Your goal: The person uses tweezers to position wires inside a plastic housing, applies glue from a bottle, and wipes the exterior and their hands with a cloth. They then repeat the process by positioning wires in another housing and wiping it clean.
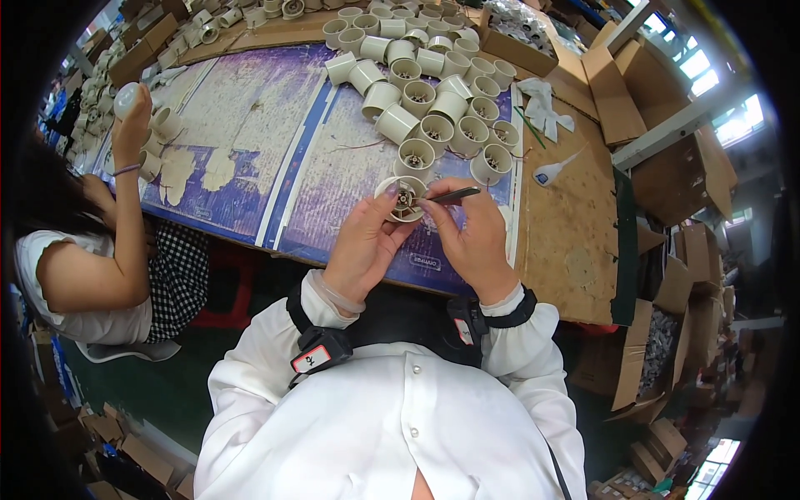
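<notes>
My left hand [364, 246] grips a cream plastic cup-shaped housing [405, 198] at the near edge of the table, its open end tilted up at me. Metal fittings show inside it. In my right hand [477, 242], thumb and fingers pinch dark tweezers [454, 195], whose tip reaches into the housing; what the tip touches is too small to make out. Just beyond my hands stand similar cream housings [415, 157], several with metal fittings and thin wires inside.
More housings [367, 75] are heaped across the far table [242, 133]. A white glove [546, 110], a green stick [530, 127] and a small white nozzle bottle [547, 173] lie on cardboard at right. On the left, a co-worker's raised hand [132, 121] holds a white dome [127, 100]. Cartons [667, 317] stand at right.
</notes>
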`<act>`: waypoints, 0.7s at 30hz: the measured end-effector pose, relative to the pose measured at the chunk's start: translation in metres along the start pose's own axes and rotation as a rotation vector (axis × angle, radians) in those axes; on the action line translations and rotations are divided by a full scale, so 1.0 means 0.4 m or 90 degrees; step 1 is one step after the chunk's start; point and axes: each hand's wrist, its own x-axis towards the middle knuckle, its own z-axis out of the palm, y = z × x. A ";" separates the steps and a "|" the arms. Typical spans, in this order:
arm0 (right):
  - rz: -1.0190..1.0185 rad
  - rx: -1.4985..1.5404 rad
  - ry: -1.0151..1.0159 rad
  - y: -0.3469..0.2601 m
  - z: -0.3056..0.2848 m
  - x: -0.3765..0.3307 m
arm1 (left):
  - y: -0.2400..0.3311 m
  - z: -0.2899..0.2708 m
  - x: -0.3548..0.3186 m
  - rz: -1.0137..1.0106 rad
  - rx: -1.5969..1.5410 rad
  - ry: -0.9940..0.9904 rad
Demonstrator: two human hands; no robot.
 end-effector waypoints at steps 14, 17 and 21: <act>-0.004 -0.015 0.027 0.010 0.003 0.000 | 0.009 0.005 -0.002 -0.004 -0.028 0.017; -0.016 -0.021 0.029 0.014 0.001 0.001 | 0.012 0.015 -0.004 -0.003 -0.031 0.033; -0.030 -0.032 0.027 0.015 0.003 0.002 | 0.014 0.016 -0.005 0.002 -0.027 0.023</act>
